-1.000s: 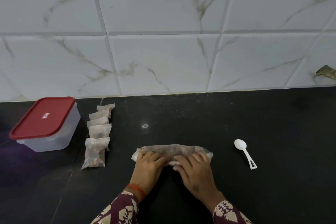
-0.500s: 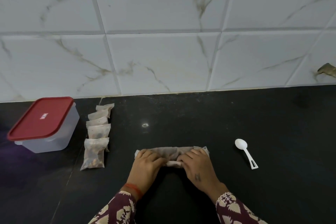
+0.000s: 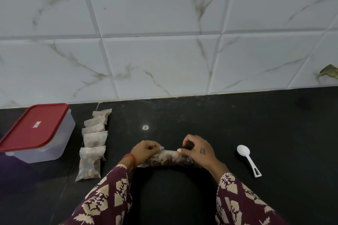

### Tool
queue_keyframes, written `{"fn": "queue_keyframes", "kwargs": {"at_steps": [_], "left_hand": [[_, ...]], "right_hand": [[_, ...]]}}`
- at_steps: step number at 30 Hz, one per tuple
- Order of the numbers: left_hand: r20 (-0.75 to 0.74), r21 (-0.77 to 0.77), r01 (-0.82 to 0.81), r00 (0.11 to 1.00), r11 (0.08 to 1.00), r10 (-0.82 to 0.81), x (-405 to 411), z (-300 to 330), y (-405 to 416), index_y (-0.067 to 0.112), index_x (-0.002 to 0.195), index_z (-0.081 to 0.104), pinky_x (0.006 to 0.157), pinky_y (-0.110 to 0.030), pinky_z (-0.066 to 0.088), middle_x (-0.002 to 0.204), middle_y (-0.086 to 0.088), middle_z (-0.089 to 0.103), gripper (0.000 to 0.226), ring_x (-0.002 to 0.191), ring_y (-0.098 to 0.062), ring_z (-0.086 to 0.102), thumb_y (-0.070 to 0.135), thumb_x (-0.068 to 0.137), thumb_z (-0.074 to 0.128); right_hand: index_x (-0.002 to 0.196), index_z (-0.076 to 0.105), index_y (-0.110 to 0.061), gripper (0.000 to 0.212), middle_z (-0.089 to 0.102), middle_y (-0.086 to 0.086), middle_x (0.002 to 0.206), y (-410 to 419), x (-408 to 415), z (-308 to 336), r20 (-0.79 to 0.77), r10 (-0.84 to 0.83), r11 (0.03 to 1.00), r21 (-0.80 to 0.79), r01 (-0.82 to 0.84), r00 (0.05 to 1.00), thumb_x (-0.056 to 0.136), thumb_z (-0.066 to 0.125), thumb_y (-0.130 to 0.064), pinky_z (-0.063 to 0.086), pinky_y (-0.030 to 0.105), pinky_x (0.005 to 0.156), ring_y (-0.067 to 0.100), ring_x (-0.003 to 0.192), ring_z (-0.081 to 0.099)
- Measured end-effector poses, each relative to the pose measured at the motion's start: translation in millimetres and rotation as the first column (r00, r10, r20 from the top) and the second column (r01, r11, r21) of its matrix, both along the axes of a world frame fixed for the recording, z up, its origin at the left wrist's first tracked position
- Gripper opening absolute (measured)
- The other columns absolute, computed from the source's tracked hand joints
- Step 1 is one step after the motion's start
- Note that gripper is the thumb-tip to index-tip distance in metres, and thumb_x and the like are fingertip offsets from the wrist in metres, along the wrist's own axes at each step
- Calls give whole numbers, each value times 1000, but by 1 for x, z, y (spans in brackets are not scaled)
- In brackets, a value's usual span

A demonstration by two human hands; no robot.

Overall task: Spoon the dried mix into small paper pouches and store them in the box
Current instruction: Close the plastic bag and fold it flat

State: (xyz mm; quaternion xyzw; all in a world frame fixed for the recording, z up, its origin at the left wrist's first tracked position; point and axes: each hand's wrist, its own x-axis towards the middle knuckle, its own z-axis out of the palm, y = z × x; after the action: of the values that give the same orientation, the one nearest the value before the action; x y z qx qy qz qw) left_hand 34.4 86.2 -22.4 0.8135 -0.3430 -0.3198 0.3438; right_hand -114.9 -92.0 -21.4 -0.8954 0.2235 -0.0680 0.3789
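A rolled-up clear bag of brown dried mix (image 3: pixel 169 159) lies across the black counter (image 3: pixel 237 124) in front of me. My left hand (image 3: pixel 144 153) grips its left end with curled fingers. My right hand (image 3: pixel 198 151) holds the right part, thumb and fingers curled over the roll. A row of several filled paper pouches (image 3: pixel 93 142) lies overlapping at the left. Beside them stands the clear plastic box (image 3: pixel 36 133), its red lid on. A white plastic spoon (image 3: pixel 247 159) lies to the right of my hands, bowl facing away.
A marble-patterned tiled wall (image 3: pixel 164 42) rises behind the counter. A small shiny speck (image 3: pixel 145 127) sits on the counter beyond my hands. A dark scrap (image 3: pixel 329 73) shows at the right edge of the wall.
The bag has been rolled tighter toward me. Both hands moved from pressing flat on it to gripping the narrower roll, and it now sits a little nearer.
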Motion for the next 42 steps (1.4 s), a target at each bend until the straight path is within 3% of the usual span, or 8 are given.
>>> {"fn": "queue_keyframes", "kwargs": {"at_steps": [4,7,12,18,25,29,33,42], "left_hand": [[-16,-104,-225,974,969,224,-7,-7,0,34,77,70,81,-26,52,87,11,70,7,87,-5,64,40,76,74],[320,-176,-306,881,936,348,-16,-21,3,41,81,65,85,-29,44,93,20,61,16,96,-3,53,44,71,76],[735,-340,-17,619,940,277,-30,-39,14,28,79,68,81,-27,33,84,14,61,23,79,-6,57,44,85,53],[727,-159,149,687,976,13,-29,-55,48,37,121,58,95,-25,29,120,18,56,58,118,-3,44,75,79,45],[449,-22,183,880,983,-153,-9,-29,38,67,115,43,99,-24,38,117,19,45,46,106,-4,42,66,69,54],[127,-1,199,972,980,-197,-1,-1,15,71,102,51,81,-10,44,109,11,51,48,97,-5,55,35,79,74],[-196,-40,159,967,986,-164,-8,20,-20,27,108,65,68,-21,54,106,-1,66,32,90,-13,66,33,78,74],[-281,-176,-110,958,978,57,-31,27,-136,9,98,64,57,-18,52,96,-9,63,31,78,-14,61,20,73,79]], "right_hand": [[73,68,-27,20,53,-19,99,-3,4,-11,123,-23,960,-274,56,992,73,73,-47,35,16,66,0,88,48],[68,72,-29,27,63,-19,82,-6,3,-21,285,145,826,-563,43,947,80,58,-49,36,22,71,6,84,46],[93,74,-24,40,65,-9,91,-10,-20,-36,261,321,745,-663,-72,911,92,47,-53,45,27,71,10,86,52],[137,49,-27,77,55,-4,123,-5,-47,-44,78,272,755,-635,-163,959,76,50,-75,46,25,86,11,103,53],[141,37,-37,66,52,-12,124,-5,-48,-20,-4,173,953,-251,-168,985,82,66,-44,39,25,98,5,108,45],[113,50,-34,43,61,-11,110,-9,-64,-4,17,-16,990,142,14,1000,77,72,-41,49,23,87,2,97,60],[97,62,-28,26,68,-4,99,-20,-94,2,-9,-201,877,444,184,980,76,75,-37,54,25,76,9,92,66],[80,75,-13,28,74,9,82,-26,-141,7,-101,-600,528,695,488,793,80,71,-41,56,32,64,25,78,72]]}}
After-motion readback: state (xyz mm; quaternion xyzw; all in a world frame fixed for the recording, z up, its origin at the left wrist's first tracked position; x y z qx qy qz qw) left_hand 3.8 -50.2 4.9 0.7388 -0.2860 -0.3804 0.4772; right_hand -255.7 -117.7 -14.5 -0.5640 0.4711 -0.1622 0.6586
